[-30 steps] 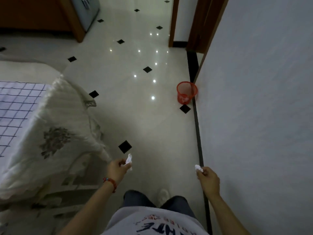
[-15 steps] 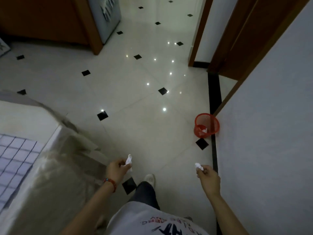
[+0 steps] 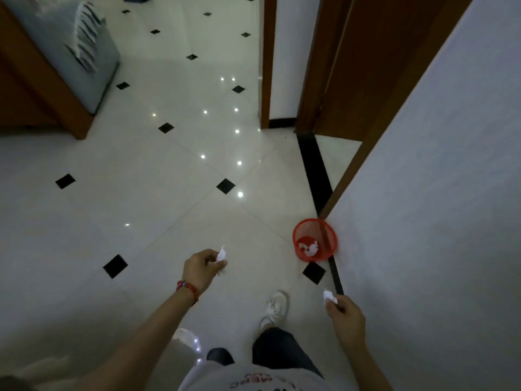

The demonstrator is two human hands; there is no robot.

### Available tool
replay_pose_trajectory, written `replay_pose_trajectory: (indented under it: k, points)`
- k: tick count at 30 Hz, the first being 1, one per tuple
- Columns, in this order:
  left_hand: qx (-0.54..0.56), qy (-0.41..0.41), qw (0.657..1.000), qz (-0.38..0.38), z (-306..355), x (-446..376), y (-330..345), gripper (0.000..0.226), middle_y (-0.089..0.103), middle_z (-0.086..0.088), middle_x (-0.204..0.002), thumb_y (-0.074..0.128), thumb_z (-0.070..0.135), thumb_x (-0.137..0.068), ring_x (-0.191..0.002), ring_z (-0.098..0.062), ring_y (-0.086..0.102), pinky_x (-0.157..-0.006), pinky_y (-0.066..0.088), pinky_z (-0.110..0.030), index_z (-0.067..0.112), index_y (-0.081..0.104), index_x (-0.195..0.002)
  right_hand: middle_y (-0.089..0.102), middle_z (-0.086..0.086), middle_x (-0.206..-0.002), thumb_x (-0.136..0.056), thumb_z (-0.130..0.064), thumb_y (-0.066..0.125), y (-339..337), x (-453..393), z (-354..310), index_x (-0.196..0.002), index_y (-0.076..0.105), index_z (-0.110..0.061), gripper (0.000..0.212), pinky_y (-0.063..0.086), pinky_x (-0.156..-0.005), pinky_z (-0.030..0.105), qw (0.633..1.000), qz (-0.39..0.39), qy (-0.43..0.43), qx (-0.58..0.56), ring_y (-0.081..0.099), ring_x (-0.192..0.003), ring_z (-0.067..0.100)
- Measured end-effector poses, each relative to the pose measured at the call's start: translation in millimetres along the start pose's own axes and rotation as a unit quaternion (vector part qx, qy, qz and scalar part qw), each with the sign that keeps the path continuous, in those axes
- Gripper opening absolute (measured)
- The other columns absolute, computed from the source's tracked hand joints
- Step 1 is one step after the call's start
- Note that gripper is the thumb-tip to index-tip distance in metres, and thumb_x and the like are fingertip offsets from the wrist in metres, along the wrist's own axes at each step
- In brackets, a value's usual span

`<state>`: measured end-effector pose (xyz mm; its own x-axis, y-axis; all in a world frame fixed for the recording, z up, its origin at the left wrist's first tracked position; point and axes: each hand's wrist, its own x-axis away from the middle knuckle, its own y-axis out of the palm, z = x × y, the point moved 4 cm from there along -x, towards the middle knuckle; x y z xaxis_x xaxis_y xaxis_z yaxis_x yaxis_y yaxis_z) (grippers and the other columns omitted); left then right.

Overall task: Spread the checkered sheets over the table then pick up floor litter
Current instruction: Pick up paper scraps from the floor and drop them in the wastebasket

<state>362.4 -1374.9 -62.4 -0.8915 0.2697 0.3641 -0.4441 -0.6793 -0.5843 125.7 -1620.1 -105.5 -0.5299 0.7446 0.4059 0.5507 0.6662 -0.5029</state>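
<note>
Two crumpled white paper scraps, left scrap (image 3: 220, 254), right scrap (image 3: 329, 297)

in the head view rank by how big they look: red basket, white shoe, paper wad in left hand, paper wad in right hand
1. red basket
2. white shoe
3. The two wads: left-hand paper wad and right-hand paper wad look about alike, each partly hidden by fingers, so no ranking.

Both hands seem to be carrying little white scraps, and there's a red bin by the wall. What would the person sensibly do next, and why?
Probably step closer and bring the right hand over the red basket to drop its paper wad. The basket stands ahead by the wall, already holding white scraps, and the left hand pinches another wad to follow.
</note>
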Motion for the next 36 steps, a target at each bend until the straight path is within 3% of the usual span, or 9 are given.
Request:
replay_pose_trajectory:
  k: [4,10,13,17,21,23,28,30,36]
  points:
    - [-0.036,-0.002,0.999,-0.029,44.2,-52.4,27.2,0.01,0.061,-0.008,-0.062,0.07,0.015,-0.076,-0.062,-0.021,0.054,-0.064,0.042,-0.028,0.011,0.066,-0.069,0.042,0.006,-0.055,-0.089,-0.025,0.059,-12.0,-69.4,-25.5,-0.061,0.049,0.003,0.041,0.029,-0.053,0.025,0.999,0.03,0.002,-0.022,0.036,-0.052,0.015]
    - [-0.061,0.005,0.996,-0.06,95.3,-112.0,61.2,0.012,0.055,0.0,-0.057,0.071,0.015,-0.076,-0.058,-0.016,0.049,-0.053,0.036,-0.018,0.011,0.063,-0.067,0.036,-0.004,-0.05,-0.088,-0.019,0.06,-21.4,-151.1,-55.6,-0.054,0.039,-0.018,0.04,0.027,-0.05,0.024,0.999,0.024,0.021,-0.001,0.033,-0.048,0.01]
    - [-0.089,0.002,0.991,-0.098,106.3,-132.8,84.0,0.011,0.06,-0.002,-0.059,0.071,0.017,-0.075,-0.059,-0.016,0.052,-0.053,0.037,-0.015,0.01,0.065,-0.069,0.037,0.0,-0.052,-0.09,-0.018,0.058,-23.8,-175.8,-48.8,-0.06,0.042,-0.01,0.035,0.026,-0.049,0.023,0.998,0.031,0.046,0.003,0.032,-0.049,0.011]
    - [-0.129,0.008,0.978,-0.162,118.1,-166.0,125.7,0.016,0.068,-0.02,-0.072,0.072,0.018,-0.074,-0.064,-0.02,0.054,-0.061,0.043,-0.029,0.004,0.066,-0.071,0.043,0.012,-0.059,-0.091,-0.019,0.056,-17.0,-200.5,-25.8,-0.064,0.048,-0.005,0.032,0.027,-0.053,0.027,0.994,0.047,0.101,-0.004,0.037,-0.055,0.016]
    - [-0.155,0.021,0.963,-0.219,128.0,-201.6,181.2,0.01,0.062,-0.004,-0.065,0.071,0.016,-0.075,-0.068,-0.019,0.054,-0.06,0.041,-0.023,0.014,0.062,-0.07,0.047,0.012,-0.059,-0.09,-0.022,0.058,-0.3,-215.9,7.9,-0.061,0.048,-0.004,0.035,0.03,-0.052,0.026,0.983,0.07,0.165,-0.033,0.041,-0.056,0.019]
    - [-0.164,0.018,0.954,-0.25,124.4,-223.2,214.3,0.005,0.058,0.0,-0.065,0.069,0.015,-0.075,-0.07,-0.017,0.053,-0.06,0.037,-0.019,0.011,0.066,-0.076,0.051,0.01,-0.059,-0.09,-0.021,0.058,12.7,-230.7,24.7,-0.064,0.053,-0.003,0.032,0.032,-0.051,0.025,0.979,0.073,0.188,-0.041,0.043,-0.056,0.019]
    - [-0.197,0.003,0.936,-0.291,89.7,-282.6,295.4,0.019,0.067,-0.011,-0.085,0.069,0.017,-0.077,-0.079,-0.02,0.054,-0.071,0.04,-0.022,0.003,0.067,-0.089,0.05,-0.002,-0.055,-0.089,-0.024,0.06,52.8,-288.9,69.0,-0.057,0.048,-0.018,0.035,0.034,-0.051,0.023,0.969,0.082,0.224,-0.062,0.044,-0.052,0.012]
    - [-0.205,-0.008,0.932,-0.297,73.0,-306.8,328.1,0.023,0.068,-0.013,-0.093,0.07,0.021,-0.077,-0.082,-0.02,0.055,-0.073,0.041,-0.024,0.004,0.067,-0.092,0.051,-0.001,-0.056,-0.089,-0.021,0.06,69.5,-316.5,88.6,-0.057,0.05,-0.016,0.034,0.035,-0.051,0.022,0.963,0.096,0.239,-0.074,0.045,-0.052,0.012]
    - [-0.215,-0.019,0.923,-0.317,22.2,-373.9,422.3,0.025,0.07,-0.016,-0.094,0.07,0.023,-0.077,-0.078,-0.021,0.057,-0.074,0.045,-0.027,0.003,0.067,-0.092,0.063,0.01,-0.068,-0.086,-0.016,0.062,124.2,-395.7,152.4,-0.07,0.061,-0.005,0.019,0.051,-0.073,0.04,0.945,0.122,0.278,-0.119,0.059,-0.068,0.026]
